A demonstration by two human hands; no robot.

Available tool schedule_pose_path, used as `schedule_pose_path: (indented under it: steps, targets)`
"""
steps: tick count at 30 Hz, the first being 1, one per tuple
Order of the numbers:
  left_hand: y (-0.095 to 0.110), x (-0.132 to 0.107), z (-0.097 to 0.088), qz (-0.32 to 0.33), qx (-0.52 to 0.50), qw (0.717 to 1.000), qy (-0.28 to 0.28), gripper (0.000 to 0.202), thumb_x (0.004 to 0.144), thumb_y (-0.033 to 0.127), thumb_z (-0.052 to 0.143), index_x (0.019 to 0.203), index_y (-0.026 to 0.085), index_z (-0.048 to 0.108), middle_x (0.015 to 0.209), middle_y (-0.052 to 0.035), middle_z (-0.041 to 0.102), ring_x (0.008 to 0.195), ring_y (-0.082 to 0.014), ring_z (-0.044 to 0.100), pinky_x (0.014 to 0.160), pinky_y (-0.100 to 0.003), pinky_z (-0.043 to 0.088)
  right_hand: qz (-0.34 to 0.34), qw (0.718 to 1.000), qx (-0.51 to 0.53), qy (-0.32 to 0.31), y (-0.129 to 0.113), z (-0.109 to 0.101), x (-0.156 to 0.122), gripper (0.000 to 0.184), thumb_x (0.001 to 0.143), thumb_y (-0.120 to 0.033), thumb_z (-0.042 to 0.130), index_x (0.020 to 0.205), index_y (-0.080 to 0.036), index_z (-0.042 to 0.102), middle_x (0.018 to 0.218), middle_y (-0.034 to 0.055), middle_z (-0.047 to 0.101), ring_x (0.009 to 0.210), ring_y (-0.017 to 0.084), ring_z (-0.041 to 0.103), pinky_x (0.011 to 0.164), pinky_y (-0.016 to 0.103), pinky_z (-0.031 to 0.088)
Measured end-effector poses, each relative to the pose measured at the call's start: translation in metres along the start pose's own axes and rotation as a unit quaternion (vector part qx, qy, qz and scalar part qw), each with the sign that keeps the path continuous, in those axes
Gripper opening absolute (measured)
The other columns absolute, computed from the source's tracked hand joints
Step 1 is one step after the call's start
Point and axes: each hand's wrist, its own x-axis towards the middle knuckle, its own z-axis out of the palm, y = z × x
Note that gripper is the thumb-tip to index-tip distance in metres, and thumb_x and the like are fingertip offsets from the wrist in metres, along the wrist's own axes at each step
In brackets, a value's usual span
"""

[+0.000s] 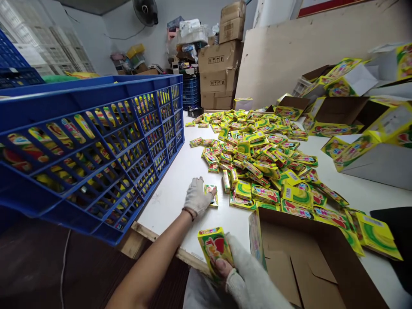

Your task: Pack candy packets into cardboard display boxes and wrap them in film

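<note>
We take this for a packing workshop: stacked shipping cartons (216, 58), blue crate (96, 97), worktable (161, 207) heaped with fruit-printed packs (265, 194).

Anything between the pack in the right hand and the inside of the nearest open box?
Only the right hand itself and the open box's left wall, just past it; nothing else visible stands between the pack and the inside.

From where I stand: left glove (197, 198) off-white, thumb tip bare; dark beaded bracelet (190, 213) at that wrist, forearm (154, 262) sleeveless. Right glove (249, 266) likewise off-white, thumb tip bare. Pale grey cloth (201, 292) over lap.
</note>
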Motion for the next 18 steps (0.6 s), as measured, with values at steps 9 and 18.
schedule_pose_path:
  steps: [9, 18]
  targets:
    - [-0.030, -0.046, 0.004, 0.084, 0.098, 0.989, -0.075, 0.017, 0.079, 0.029, 0.065, 0.091, 0.019, 0.057, 0.122, -0.0146, 0.062, 0.122, -0.0296, 0.054, 0.106, -0.045, 0.039, 0.109, 0.974, 0.163, 0.116, 0.006, 0.046, 0.026, 0.065, 0.086, -0.063, 0.034, 0.125, -0.013, 0.047, 0.115, 0.0171, 0.067, 0.100, 0.026, 0.067, 0.087, 0.034, 0.053]
    - [-0.019, -0.037, -0.011, -0.042, -0.193, 0.976, -0.087, 0.008, 0.087, 0.021, 0.045, 0.084, 0.019, 0.053, 0.075, -0.0019, 0.062, 0.064, -0.0143, 0.059, 0.064, -0.027, 0.049, 0.127, 0.990, 0.050, 0.020, -0.009, 0.026, 0.023, 0.024, 0.083, -0.032, 0.053, 0.102, -0.019, 0.057, 0.101, 0.0076, 0.071, 0.089, 0.022, 0.066, 0.077, 0.029, 0.048]
